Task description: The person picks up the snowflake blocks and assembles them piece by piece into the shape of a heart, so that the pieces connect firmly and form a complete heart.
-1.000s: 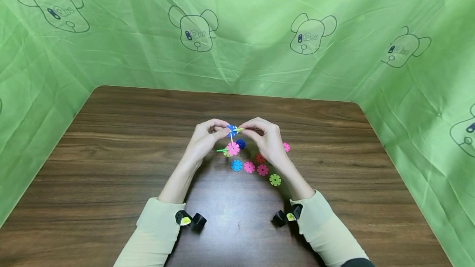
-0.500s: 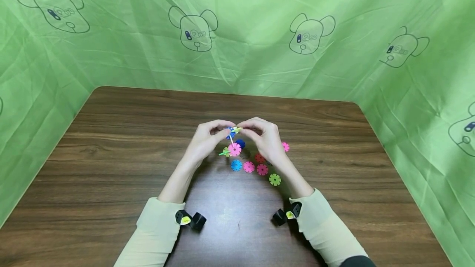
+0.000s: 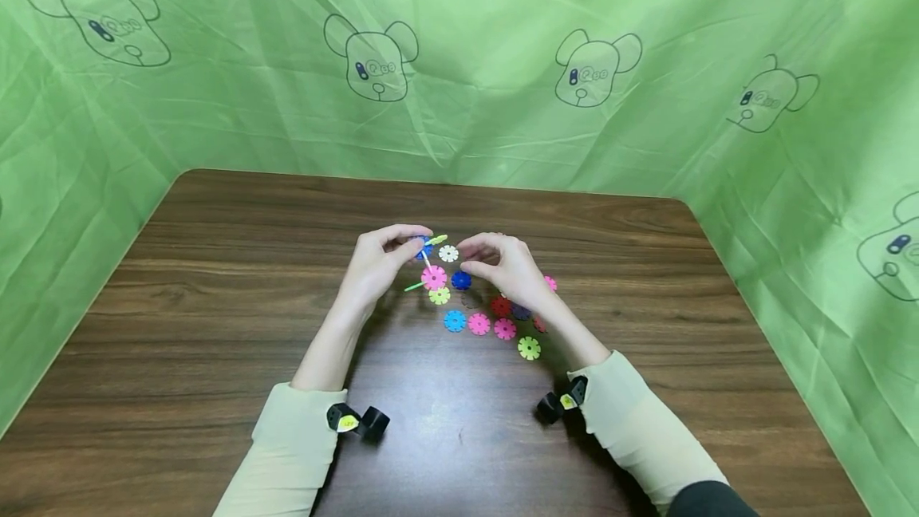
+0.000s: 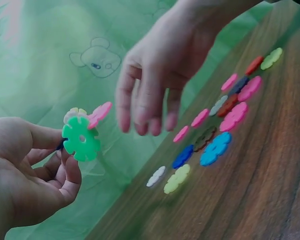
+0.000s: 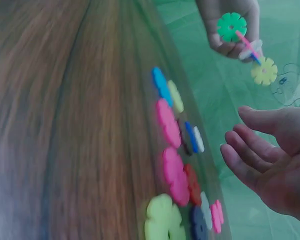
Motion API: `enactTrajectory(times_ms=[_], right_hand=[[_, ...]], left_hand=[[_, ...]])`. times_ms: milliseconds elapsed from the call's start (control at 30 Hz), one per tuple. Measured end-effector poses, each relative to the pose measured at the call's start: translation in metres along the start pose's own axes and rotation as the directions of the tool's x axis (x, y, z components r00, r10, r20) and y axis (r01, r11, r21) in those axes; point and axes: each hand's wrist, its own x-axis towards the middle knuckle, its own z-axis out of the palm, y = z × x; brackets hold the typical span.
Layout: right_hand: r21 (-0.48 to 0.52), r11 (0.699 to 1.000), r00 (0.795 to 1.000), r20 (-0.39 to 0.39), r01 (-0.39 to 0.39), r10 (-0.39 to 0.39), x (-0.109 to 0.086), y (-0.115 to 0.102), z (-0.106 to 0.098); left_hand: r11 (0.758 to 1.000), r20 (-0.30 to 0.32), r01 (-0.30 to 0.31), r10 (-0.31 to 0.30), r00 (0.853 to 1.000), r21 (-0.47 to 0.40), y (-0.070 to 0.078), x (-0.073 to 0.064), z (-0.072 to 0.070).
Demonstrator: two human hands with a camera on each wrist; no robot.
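My left hand (image 3: 373, 266) pinches a cluster of joined, notched plastic snowflake discs above the table. Blue, white, pink, green and yellow pieces make up the cluster; its green disc (image 4: 82, 140) faces the left wrist camera, and the yellow disc (image 5: 264, 71) sticks out at one end in the right wrist view. Fingers cover part of the blue piece. My right hand (image 3: 506, 268) hovers to the right of the cluster, fingers loosely bent and holding nothing. Loose white (image 3: 448, 254) and dark blue (image 3: 461, 281) discs lie closest to it on the table.
Further loose discs lie on the wooden table (image 3: 215, 325): light blue (image 3: 455, 321), pink (image 3: 479, 324), red (image 3: 500, 306) and yellow-green (image 3: 529, 348), among several others. A green curtain (image 3: 488, 134) with bear drawings hangs behind the table.
My right hand has let go of the yellow disc, which stays on the cluster. My left hand has moved left with the cluster, and the loose white disc now shows between the hands.
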Motion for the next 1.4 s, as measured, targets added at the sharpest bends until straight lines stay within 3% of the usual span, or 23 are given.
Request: enactTrajectory(times_ms=[167,300,533,1067,1400], right_hand=[[-0.083,0.996,0.994,0.102,-0.021,0.030,0.003,0.009,0.002],[-0.136,0.991,0.984,0.179,0.016,0.009,0.007,0.015,0.005],[-0.210,0.976,0.973,0.231,0.054,-0.004,0.011,0.018,0.008],[-0.279,0.956,0.975,0.220,0.093,-0.031,0.017,0.022,0.008],[-0.199,0.979,0.986,0.167,0.041,-0.007,0.016,0.022,0.011]], left_hand=[[1.000,-0.027,0.012,-0.012,1.000,-0.003,-0.002,0.001,-0.005],[1.000,-0.037,0.018,-0.018,0.999,-0.008,-0.002,0.002,-0.007],[0.999,-0.049,0.030,-0.030,0.998,-0.013,0.000,0.002,-0.009],[0.999,-0.050,0.038,-0.039,0.998,-0.025,0.001,0.003,-0.009],[0.999,-0.047,0.037,-0.037,0.998,-0.016,0.001,0.003,-0.007]])
